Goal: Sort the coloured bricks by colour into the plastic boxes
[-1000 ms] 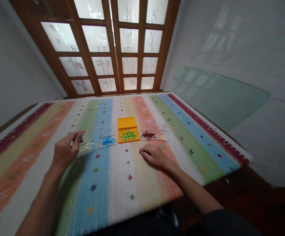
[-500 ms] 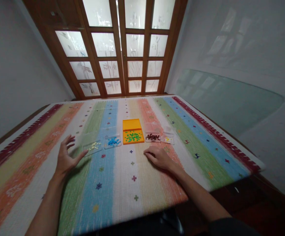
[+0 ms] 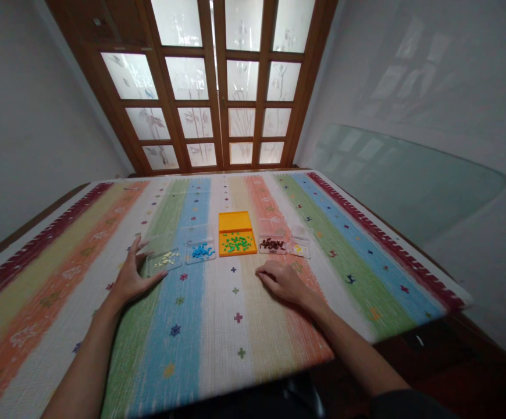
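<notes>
My left hand (image 3: 131, 278) is open at the left end of a small clear plastic box (image 3: 151, 269). Its thumb lies along the box's near edge and the fingers reach past the far left corner. Pale yellow pieces (image 3: 168, 258) are scattered inside that box. My right hand (image 3: 282, 280) rests on the striped cloth with its fingers curled in, and nothing shows between them. It is nearest to an open orange case (image 3: 234, 221) of small green pieces (image 3: 236, 242) and a clear box with dark brown pieces (image 3: 273, 244).
Between the pale yellow pieces and the orange case stands a clear box of blue pieces (image 3: 202, 251). At the row's right end, a smaller clear box (image 3: 306, 254) holds yellow and white pieces. The striped cloth (image 3: 218, 349) covers the table; glazed wooden doors (image 3: 218, 122) stand behind it.
My left hand has moved right and slightly forward, up against the box with the pale yellow pieces. My right hand has stayed in place.
</notes>
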`<state>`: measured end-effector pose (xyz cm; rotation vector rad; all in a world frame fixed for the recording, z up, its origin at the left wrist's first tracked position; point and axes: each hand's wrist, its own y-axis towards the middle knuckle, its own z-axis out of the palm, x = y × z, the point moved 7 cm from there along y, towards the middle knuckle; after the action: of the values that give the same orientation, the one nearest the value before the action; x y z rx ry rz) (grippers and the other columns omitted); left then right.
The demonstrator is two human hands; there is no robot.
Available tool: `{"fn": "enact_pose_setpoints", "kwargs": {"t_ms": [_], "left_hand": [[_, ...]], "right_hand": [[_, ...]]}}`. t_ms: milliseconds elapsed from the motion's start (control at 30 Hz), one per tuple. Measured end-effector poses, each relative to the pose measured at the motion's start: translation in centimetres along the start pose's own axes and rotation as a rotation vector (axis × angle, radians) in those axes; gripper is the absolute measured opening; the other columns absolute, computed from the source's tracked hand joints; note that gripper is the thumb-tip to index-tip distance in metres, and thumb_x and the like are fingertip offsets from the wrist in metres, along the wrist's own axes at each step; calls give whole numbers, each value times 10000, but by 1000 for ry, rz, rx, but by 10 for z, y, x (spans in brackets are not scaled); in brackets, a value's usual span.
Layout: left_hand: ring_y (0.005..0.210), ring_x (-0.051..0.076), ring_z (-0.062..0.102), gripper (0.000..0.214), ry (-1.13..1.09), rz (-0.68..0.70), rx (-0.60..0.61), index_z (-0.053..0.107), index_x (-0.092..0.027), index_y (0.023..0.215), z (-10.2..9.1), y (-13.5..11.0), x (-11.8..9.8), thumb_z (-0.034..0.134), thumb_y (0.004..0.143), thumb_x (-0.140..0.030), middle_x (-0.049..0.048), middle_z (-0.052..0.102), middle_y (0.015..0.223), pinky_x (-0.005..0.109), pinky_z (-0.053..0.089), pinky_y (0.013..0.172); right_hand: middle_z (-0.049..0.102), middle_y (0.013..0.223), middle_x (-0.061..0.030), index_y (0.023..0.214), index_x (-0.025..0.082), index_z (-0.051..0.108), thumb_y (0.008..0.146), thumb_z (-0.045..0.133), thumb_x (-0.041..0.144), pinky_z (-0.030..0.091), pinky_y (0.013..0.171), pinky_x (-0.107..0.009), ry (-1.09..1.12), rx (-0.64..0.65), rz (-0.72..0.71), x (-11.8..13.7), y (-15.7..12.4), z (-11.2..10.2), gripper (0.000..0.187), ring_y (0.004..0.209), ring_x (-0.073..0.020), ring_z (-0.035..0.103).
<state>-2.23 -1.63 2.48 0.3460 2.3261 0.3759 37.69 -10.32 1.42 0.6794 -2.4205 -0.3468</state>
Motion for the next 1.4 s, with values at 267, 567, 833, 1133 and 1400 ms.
{"fn": "enact_pose_setpoints", "kwargs": {"t_ms": [267, 567, 833, 1133, 1400], "left_hand": [[1140, 349, 696, 1162, -84, -23, -20, 200, -277, 1583, 0, -1, 6, 844, 666, -589, 196, 534, 1451, 614, 521, 1023], [1068, 318, 713, 1077, -95, 23, -179, 306, -275, 1513, -22, -7, 2, 857, 654, -619, 151, 587, 1348, 580, 591, 943], [1007, 266, 724, 933, -186, 213, -207, 390, -285, 1448, -23, -5, -51, 896, 689, -483, 105, 631, 1261, 532, 612, 939], [969, 238, 734, 693, -298, 365, -71, 507, -247, 1319, 23, -12, -141, 870, 749, -403, 101, 685, 1203, 460, 638, 901], [994, 225, 725, 609, -421, 442, 22, 552, -237, 1251, 64, -12, -176, 877, 753, -369, 92, 681, 1194, 417, 630, 903]], "right_hand": [[764, 935, -98, 977, 166, 750, 962, 549, 164, 522, 774, -322, 6, 16, 5, 1, 1, -1, 201, 830, -205, 695], [768, 942, -102, 968, 167, 749, 955, 537, 172, 531, 777, -341, 35, 14, 20, 0, 1, 0, 213, 836, -216, 700], [723, 927, -96, 1031, 163, 720, 969, 571, 254, 536, 779, -364, 118, -19, 23, 2, 6, -7, 186, 836, -212, 672], [550, 1323, -109, 1450, 310, 493, 824, 809, 400, 584, 640, -290, 409, -37, -46, 22, 26, -21, 707, 1025, -219, 615], [383, 1519, -89, 1554, 407, 323, 739, 883, 460, 602, 884, -373, 719, 39, -32, 35, 42, -14, 990, 1225, -245, 557]]}}
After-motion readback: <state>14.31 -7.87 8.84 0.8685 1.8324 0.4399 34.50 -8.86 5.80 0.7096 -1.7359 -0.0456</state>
